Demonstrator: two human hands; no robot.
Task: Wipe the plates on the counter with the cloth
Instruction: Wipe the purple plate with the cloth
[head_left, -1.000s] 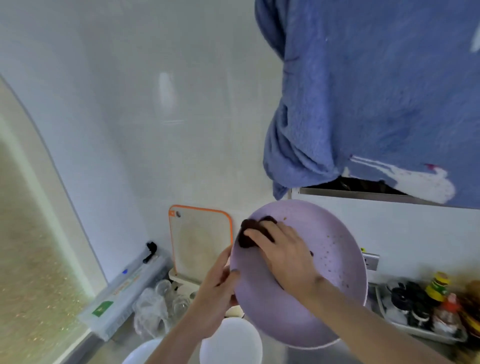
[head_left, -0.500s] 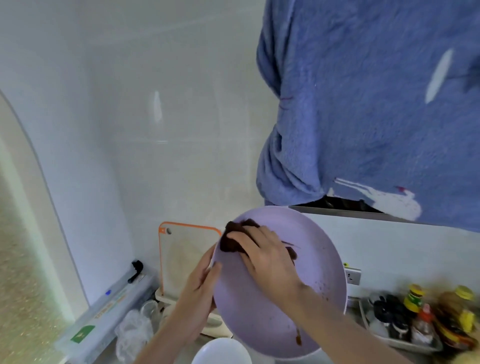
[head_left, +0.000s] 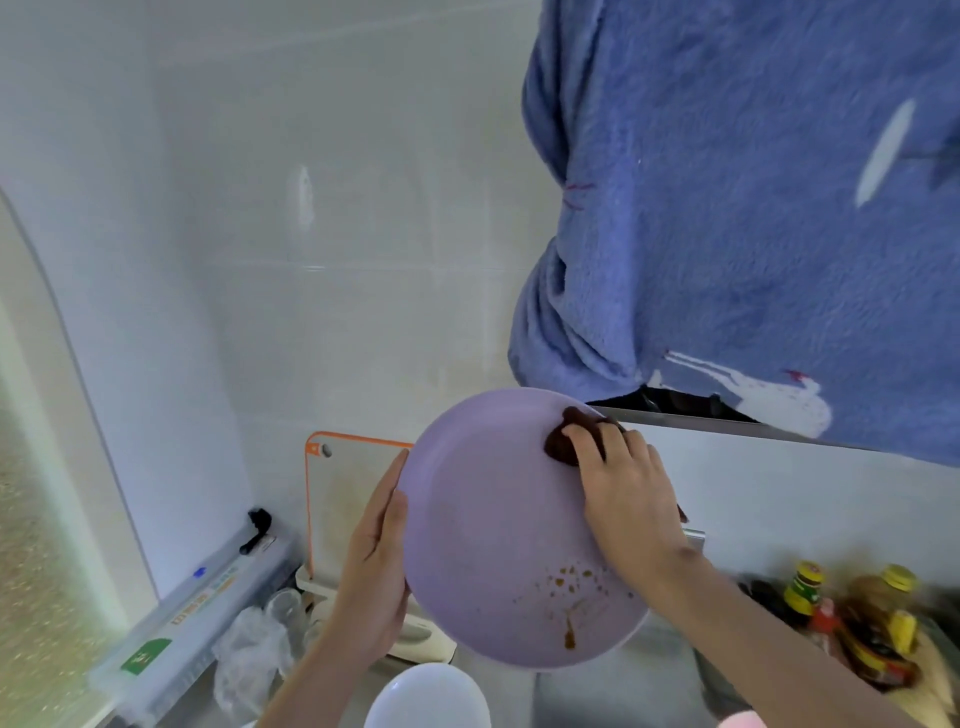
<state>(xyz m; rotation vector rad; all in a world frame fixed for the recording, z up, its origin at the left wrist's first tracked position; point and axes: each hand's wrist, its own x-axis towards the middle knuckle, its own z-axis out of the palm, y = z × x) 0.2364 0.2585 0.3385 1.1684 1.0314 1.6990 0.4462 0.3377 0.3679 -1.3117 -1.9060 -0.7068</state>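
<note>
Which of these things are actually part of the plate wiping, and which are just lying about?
In use: purple plate, dark cloth, left hand, right hand.

Lying about: cutting board, sauce bottles, white bowl, hanging blue towel.

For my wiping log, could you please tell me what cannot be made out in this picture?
Head view only:
- Cloth: mostly hidden under the right hand.
- Plate back: faces away.
- White bowl: cut off by the bottom edge.
- Bottles: labels blurred.
- Range hood: covered by the blue towel.

Cloth (head_left: 563, 441) on plate (head_left: 498, 525), cutting board (head_left: 345, 499) behind, bottles (head_left: 852, 618) right
</note>
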